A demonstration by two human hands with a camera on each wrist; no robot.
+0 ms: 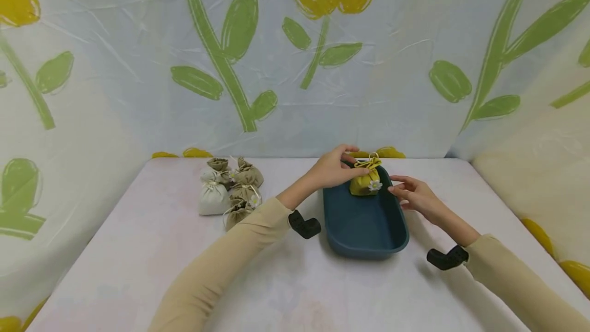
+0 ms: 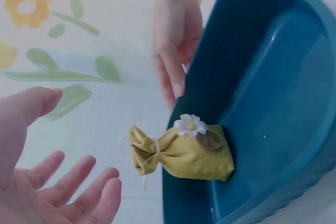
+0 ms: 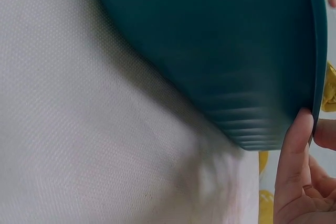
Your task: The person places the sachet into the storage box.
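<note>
A yellow drawstring pouch (image 1: 363,184) with a white daisy stands inside the dark teal basin (image 1: 361,251), at its far end. In the left wrist view the pouch (image 2: 197,158) also shows a small brown tag. My left hand (image 1: 333,168) hovers over the basin's far left side, beside the pouch's tied neck. Its fingers (image 2: 79,198) are spread and apart from the pouch in the left wrist view. At the basin's right rim is my right hand (image 1: 417,199), its thumb and a finger (image 3: 296,145) pinching the rim from both sides.
Left of the basin, a white pouch (image 1: 214,200) stands grouped with several beige pouches (image 1: 249,174), partly behind my left forearm. Flower-printed cloth (image 1: 369,91) hangs behind the table (image 1: 152,265). Each wrist bears a black camera mount (image 1: 304,224).
</note>
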